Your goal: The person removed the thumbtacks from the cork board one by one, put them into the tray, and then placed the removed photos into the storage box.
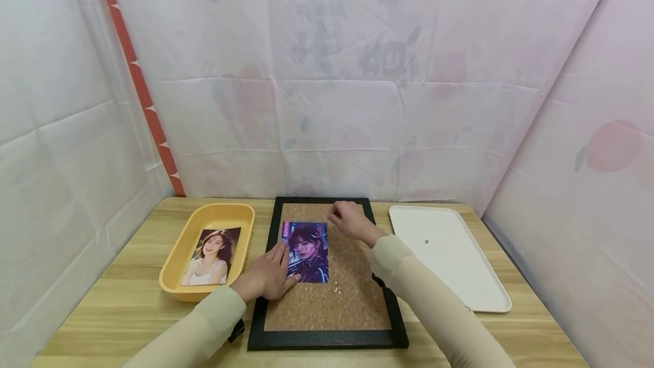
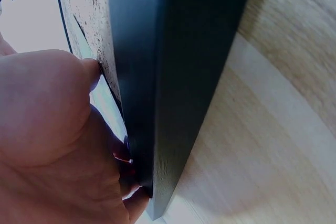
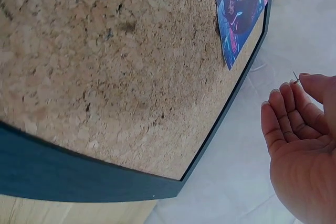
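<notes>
A framed cork board with a black border lies on the table. On its upper left part rests a purple-blue picture card of a dark-haired figure. My left hand presses the card's left edge, fingers extended; the left wrist view shows its fingertips beside the black frame. Over the card's upper right corner, my right hand pinches a small thumbtack between thumb and index finger. The tack's thin point sticks out past the fingertips, while its head is mostly hidden.
Left of the board stands a yellow basin holding a photo of a person in white. At the right lies a white tray with a small dark object on it. White fabric walls enclose the wooden table.
</notes>
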Available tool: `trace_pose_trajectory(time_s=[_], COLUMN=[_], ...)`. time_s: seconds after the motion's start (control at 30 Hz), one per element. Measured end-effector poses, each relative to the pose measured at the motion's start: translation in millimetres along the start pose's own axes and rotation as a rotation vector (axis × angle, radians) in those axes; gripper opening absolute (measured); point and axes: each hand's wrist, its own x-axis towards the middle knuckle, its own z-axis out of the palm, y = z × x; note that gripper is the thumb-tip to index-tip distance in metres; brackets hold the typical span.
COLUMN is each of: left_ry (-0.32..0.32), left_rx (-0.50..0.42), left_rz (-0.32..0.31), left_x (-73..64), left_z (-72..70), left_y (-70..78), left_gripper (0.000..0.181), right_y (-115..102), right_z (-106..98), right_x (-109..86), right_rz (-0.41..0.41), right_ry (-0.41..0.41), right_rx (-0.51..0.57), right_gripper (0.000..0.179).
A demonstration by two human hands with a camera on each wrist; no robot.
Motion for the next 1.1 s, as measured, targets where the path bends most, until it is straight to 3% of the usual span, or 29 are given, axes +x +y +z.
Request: trace_pose_trajectory(time_s=[0.33, 0.63, 1.1], left_ry=[0.008, 0.0, 0.007], left_rx=[-0.008, -0.02, -0.025], left_rz=[0.001, 0.011, 0.013], left_x=[-1.3, -3.7, -3.0], left_z=[1.5, -2.5, -3.5], left_y=[0.2, 1.1, -0.4], left_gripper=[0.076, 0.074, 0.075], right_y=[2, 9, 10], right_z=[-9, -14, -22], right_x=[-8.4, -9.4, -14.3], right_rz=[-0.002, -0.054, -0.005], right_ry=[0.018, 0.062, 0.034], right_rx=[-0.008, -0.037, -0.021], right_gripper=[0.014, 0.011, 0.013])
